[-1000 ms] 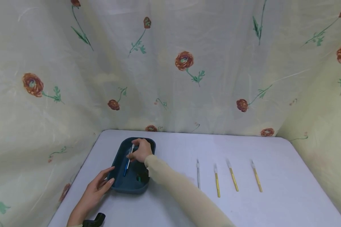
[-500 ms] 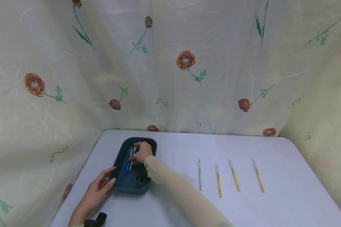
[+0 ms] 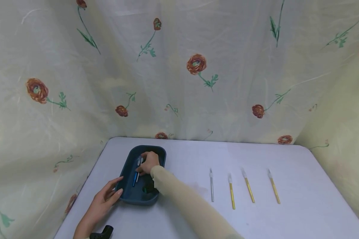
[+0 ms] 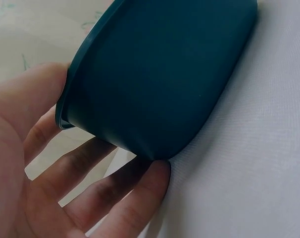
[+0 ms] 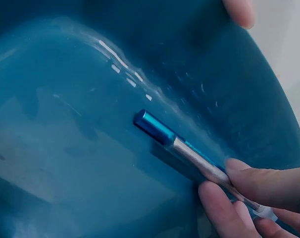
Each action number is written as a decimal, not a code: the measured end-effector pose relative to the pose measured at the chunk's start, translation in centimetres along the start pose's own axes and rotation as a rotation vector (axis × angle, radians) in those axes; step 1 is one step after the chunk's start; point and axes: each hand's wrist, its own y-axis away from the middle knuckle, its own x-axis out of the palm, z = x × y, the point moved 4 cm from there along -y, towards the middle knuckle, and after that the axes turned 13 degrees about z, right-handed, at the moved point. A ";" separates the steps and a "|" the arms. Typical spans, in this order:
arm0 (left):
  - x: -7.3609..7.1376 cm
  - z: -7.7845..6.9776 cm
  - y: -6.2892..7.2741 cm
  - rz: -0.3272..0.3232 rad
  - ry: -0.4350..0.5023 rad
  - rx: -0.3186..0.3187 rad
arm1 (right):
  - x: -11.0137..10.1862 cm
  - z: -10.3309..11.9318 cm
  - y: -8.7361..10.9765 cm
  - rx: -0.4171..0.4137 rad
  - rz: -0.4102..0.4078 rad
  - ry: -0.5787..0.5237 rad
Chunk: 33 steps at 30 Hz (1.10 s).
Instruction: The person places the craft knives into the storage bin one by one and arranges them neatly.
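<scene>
In the head view my right hand (image 3: 149, 163) is inside the dark blue-green tray (image 3: 128, 199). Its thumb and fingers pinch a silver craft knife (image 5: 194, 157), low over the tray floor. A blue craft knife (image 5: 157, 128) lies close beside it, partly covered by the silver one and my fingers. My left hand (image 3: 103, 198) rests at the tray's near left side. The left wrist view has its loosely spread fingers touching the tray's outer wall (image 4: 160, 74) and rim.
Right of the tray, a silver craft knife (image 3: 211, 186) and several gold ones, such as this gold craft knife (image 3: 232, 196), lie spaced apart on the white table (image 3: 197, 159). A floral curtain (image 3: 173, 83) hangs behind.
The silver craft knife has come down in my right hand beside the blue one, now slightly lower in the tray. My left hand stays at the tray's side.
</scene>
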 end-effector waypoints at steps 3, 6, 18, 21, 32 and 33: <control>0.0 0.0 0.1 -0.004 -0.010 0.005 | 0.2 0.0 -0.1 -0.006 -0.003 0.017; 0.0 -0.1 0.2 -0.009 -0.023 0.009 | 0.3 0.1 -0.1 -0.010 -0.007 0.034; -0.1 -0.3 0.5 -0.005 -0.038 0.007 | 0.8 0.2 -0.3 -0.010 -0.007 0.121; -0.2 -0.3 0.4 0.002 -0.024 0.006 | 0.7 0.1 -0.4 -0.008 0.003 0.153; 0.0 -0.3 0.2 0.017 -0.004 0.006 | 0.5 0.0 -0.5 -0.001 0.007 0.146; 0.0 -0.3 0.1 0.018 -0.004 0.007 | 0.5 0.1 -0.5 -0.002 -0.001 0.153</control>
